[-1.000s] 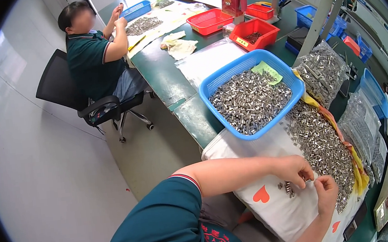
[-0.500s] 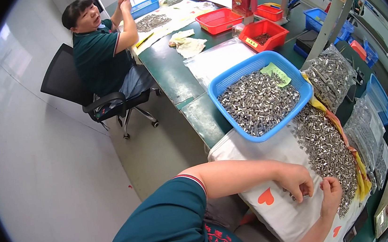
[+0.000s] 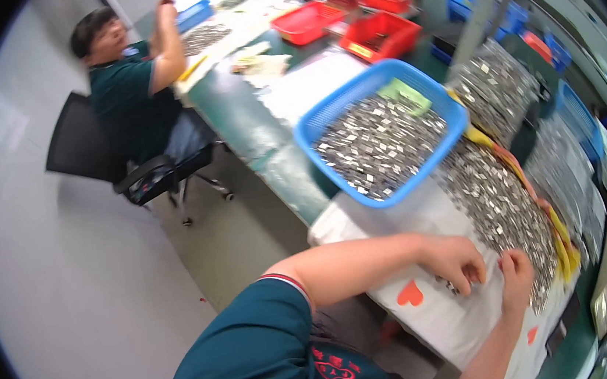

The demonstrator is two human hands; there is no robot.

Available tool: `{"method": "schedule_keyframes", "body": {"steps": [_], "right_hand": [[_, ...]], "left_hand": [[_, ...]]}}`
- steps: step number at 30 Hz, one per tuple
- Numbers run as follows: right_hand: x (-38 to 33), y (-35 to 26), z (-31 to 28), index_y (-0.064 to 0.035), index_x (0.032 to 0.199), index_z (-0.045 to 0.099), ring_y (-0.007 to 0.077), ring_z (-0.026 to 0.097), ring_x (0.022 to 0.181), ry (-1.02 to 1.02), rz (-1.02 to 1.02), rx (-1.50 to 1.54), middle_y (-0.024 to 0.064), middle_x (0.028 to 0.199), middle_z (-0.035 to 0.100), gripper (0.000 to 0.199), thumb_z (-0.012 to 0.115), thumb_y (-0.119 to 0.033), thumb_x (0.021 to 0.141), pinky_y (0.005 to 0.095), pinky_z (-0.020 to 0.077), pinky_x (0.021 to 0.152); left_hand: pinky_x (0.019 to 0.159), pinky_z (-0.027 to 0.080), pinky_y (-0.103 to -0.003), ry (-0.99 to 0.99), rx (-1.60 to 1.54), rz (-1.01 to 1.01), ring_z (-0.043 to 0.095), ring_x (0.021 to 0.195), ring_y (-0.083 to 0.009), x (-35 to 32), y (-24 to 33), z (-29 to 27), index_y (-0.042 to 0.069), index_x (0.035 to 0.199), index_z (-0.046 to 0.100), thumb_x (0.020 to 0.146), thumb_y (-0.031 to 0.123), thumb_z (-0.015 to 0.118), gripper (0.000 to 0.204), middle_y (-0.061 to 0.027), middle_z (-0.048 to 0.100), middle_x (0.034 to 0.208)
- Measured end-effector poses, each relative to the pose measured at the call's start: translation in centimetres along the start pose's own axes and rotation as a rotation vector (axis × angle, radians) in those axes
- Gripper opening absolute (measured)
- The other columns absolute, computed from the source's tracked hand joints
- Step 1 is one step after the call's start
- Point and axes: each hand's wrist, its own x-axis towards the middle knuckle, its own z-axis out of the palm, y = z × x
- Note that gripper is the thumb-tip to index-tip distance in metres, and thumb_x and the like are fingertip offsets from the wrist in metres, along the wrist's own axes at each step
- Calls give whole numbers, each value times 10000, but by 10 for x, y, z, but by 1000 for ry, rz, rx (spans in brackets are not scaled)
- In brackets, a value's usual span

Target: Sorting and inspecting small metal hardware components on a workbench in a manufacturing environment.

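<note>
Cloth (image 3: 472,320) separates left hand (image 3: 453,259) from basket rim (image 3: 382,201).

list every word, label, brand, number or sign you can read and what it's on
Green shirt, front: red lettering, which I won't copy out.
Red bin beside the blue basket: yellow label, too blurred to read.
Green slip in that basket: no writing can be made out.
Pale post: reddish patch near the top, too blurred.
</note>
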Motion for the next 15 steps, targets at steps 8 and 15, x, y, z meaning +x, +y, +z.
{"method": "schedule_keyframes", "body": {"steps": [8,15], "right_hand": [[14,-7,29,-36,865,621,83,531,667,60,-53,-49,23,755,600,98,581,-88,792,214,427,610],[14,-23,33,-70,809,628,230,565,725,0,-221,-611,72,751,583,94,580,-77,729,331,449,651]], "left_hand": [[762,475,-243,430,-382,-57,578,838,-106,-12,-5,-28,17,1080,551,766,35,628,324,-48,604,967],[797,471,-260,692,-538,43,578,875,-123,-3,-6,-25,9,1107,522,784,3,597,332,-64,594,1000]]}}
